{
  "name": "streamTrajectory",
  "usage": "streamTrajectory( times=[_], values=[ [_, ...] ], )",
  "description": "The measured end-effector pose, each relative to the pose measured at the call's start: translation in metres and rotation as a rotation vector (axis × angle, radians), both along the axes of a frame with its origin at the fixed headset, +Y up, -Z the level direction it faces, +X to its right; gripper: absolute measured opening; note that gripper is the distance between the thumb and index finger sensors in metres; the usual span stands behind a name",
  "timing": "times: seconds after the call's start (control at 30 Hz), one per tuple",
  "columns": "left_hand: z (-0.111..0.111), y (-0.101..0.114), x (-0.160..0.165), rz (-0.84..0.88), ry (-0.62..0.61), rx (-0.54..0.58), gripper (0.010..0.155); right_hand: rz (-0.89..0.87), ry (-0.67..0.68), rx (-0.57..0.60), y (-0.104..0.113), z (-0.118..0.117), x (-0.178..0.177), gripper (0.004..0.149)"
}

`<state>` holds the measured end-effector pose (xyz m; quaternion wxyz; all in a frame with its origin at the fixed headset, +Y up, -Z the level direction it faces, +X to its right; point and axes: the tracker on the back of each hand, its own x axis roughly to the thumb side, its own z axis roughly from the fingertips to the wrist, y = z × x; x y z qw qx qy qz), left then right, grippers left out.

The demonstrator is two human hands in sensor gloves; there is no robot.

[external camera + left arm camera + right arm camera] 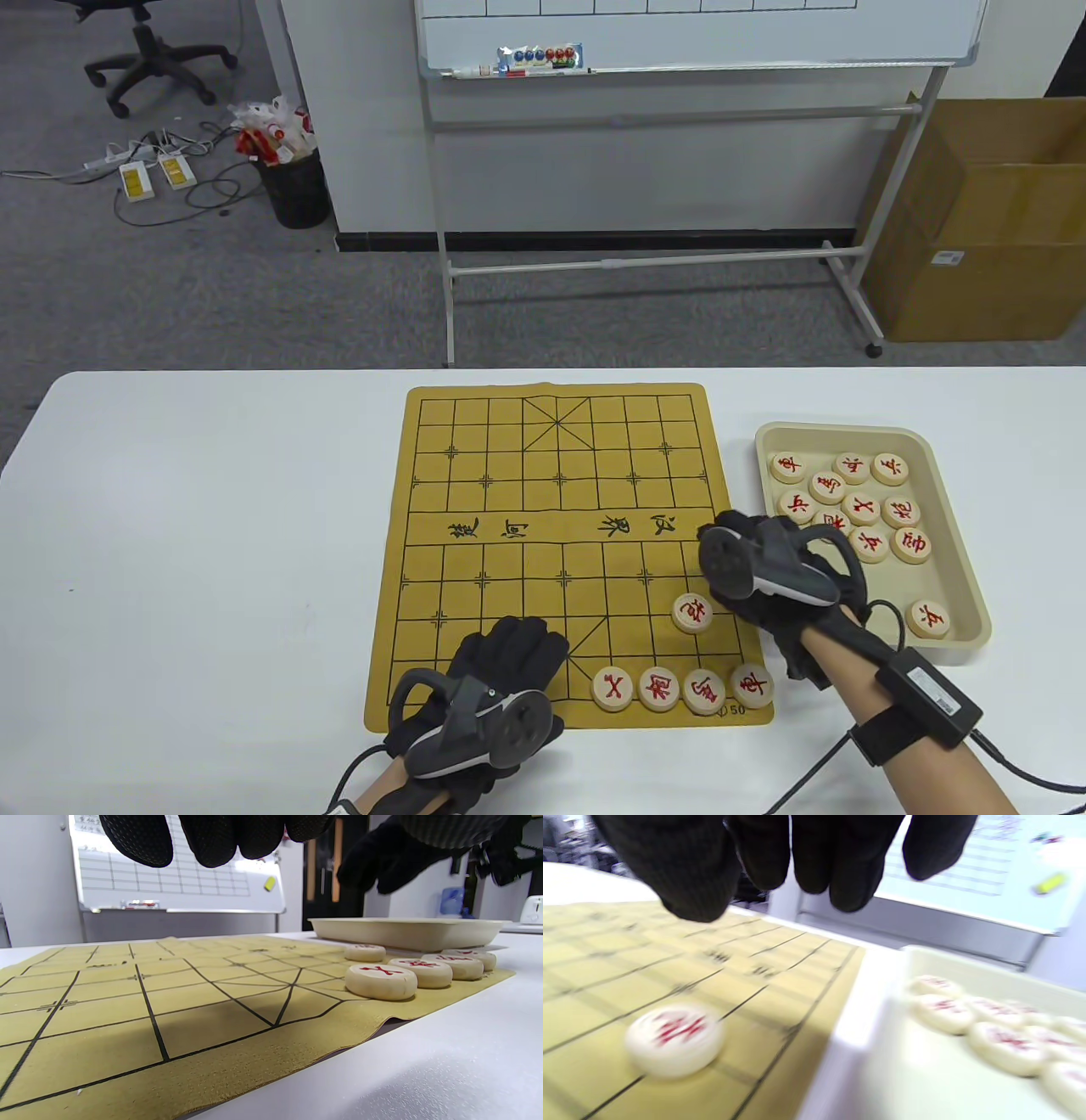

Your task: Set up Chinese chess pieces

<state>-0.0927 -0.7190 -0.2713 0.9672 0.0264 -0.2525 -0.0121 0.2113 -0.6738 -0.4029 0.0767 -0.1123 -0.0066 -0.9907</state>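
Right hand (768, 586): hovering over the board's right edge, between the lone piece and the tray; fingers (840, 866) hanging loose and slightly apart in the wrist view, pinching nothing.
Left hand (488, 705): resting at the board's near edge, left of the row; fingertips (212, 840) just above the felt, holding nothing.
Lone piece (692, 612): flat on the board, face up, just left of the right hand, not touched.
Near row (683, 688): four pieces side by side along the bottom line.
Tray (848, 437): on the bench right of the board, holding the remaining pieces (857, 505), most clustered and touching, one apart near the front.
Board (526, 475): soft cloth mat, near edge rippled off the bench; likely to shift if dragged on.
Handling: pieces probably light, rigid wooden discs with smooth rims, not fragile.
Grasp: best pinched across the rim, thumb opposite forefinger; crowded tray pieces probably easier lifted from the cluster's outer edge.
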Motion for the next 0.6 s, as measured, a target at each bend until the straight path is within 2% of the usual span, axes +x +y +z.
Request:
streamTrajectory(
  times=[0.1, 0.2, 0.3, 0.4, 0.5, 0.6],
  values=[
    [0.000, 0.000, 0.000, 0.001, 0.000, 0.001, 0.084, 0.000, -0.132, 0.006, 0.015, -0.007, 0.033, 0.075],
    [0.000, 0.000, 0.000, -0.002, 0.000, 0.000, 0.084, 0.027, -0.299, -0.062, 0.014, -0.013, 0.073, 0.075],
    [0.000, 0.000, 0.000, -0.005, -0.001, -0.003, 0.084, 0.097, -0.443, -0.217, -0.004, -0.017, 0.108, 0.072],
    [0.000, -0.001, 0.001, -0.007, -0.003, -0.005, 0.084, 0.129, -0.535, -0.322, -0.027, -0.016, 0.135, 0.072],
    [0.000, -0.001, 0.001, -0.009, -0.003, -0.005, 0.084, 0.168, -0.571, -0.383, -0.044, -0.014, 0.148, 0.073],
    [0.000, -0.001, 0.001, -0.007, -0.005, -0.006, 0.084, 0.232, -0.567, -0.387, -0.054, -0.014, 0.150, 0.073]
  ],
)
